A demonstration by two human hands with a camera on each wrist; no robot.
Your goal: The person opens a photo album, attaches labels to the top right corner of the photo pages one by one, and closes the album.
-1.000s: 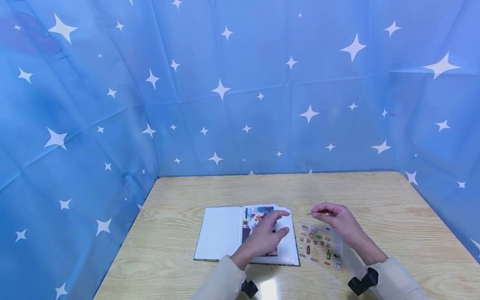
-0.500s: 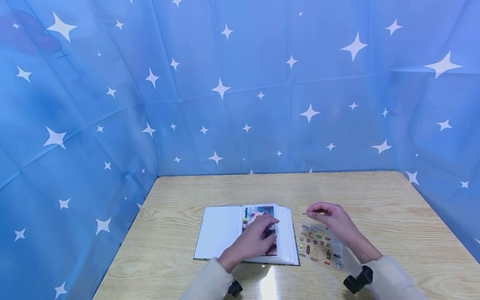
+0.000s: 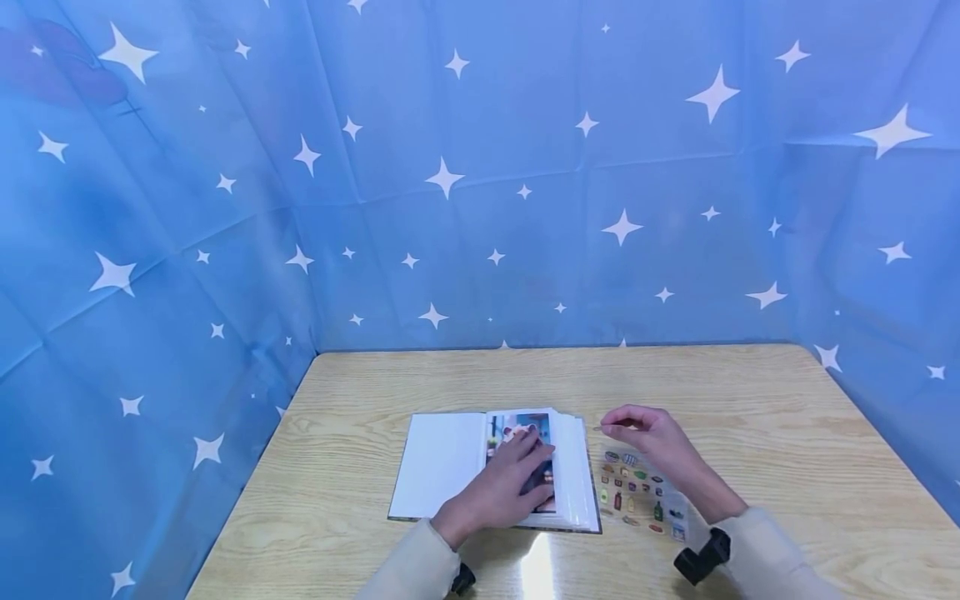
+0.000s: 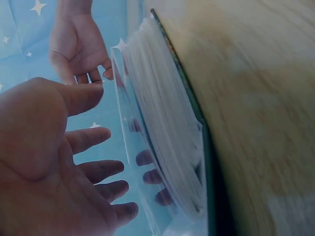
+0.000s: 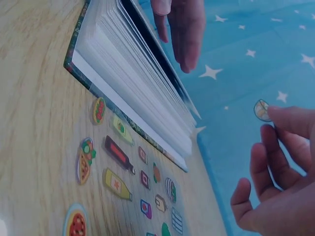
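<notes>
A photo album lies open on the table, a picture of a white and orange furry animal on its right side. Over that picture is my left hand, palm down with fingers spread. In the left wrist view its fingertips look slightly apart from the glossy page, which mirrors them. My right hand is raised beyond the album's right edge. Its thumb and index finger pinch a small round sticker. Beneath that hand a clear sticker sheet bears several food and bottle stickers, such as a yellow bottle.
The pale wood table carries the album and the sheet, which lie side by side. A blue curtain with white stars hangs behind and to the sides. Dark wrist cameras sit at both cuffs.
My left hand has moved left and down over the picture, its fingers spreading. My right hand has shifted left toward the album, with the sticker still pinched.
</notes>
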